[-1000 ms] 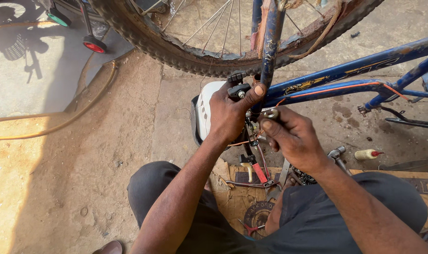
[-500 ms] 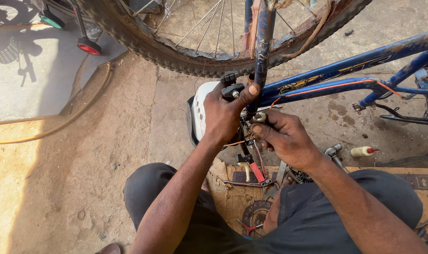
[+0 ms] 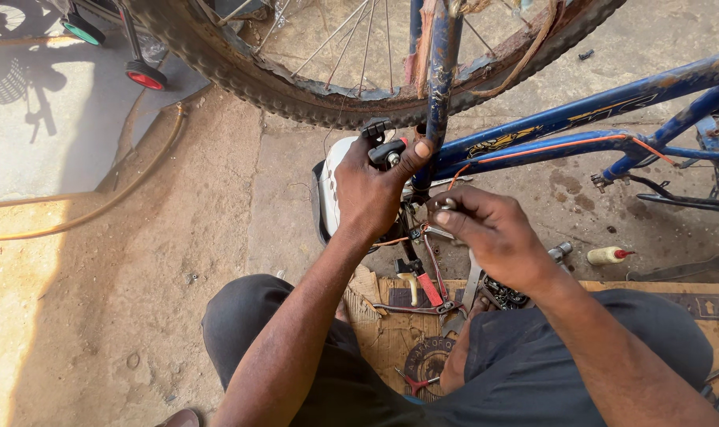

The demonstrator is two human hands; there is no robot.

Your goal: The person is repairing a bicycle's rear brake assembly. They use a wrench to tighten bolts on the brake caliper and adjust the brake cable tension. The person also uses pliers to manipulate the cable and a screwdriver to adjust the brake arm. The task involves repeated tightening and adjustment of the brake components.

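The left hand (image 3: 371, 190) wraps around the black brake lever (image 3: 385, 150) beside the rusty blue bicycle fork (image 3: 438, 87); the right hand (image 3: 490, 233), just right of it, pinches a small metal fitting (image 3: 445, 204).

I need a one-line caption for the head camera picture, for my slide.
Left hand grips the blue fork of an upturned bicycle while the right hand pinches a small metal part beside it.

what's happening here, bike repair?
Looks like it. A seated person's left hand grips a blue bicycle frame where it meets the fork by the tyre. The right hand pinches a small metal part beside it. Red-handled pliers lie on cardboard below.
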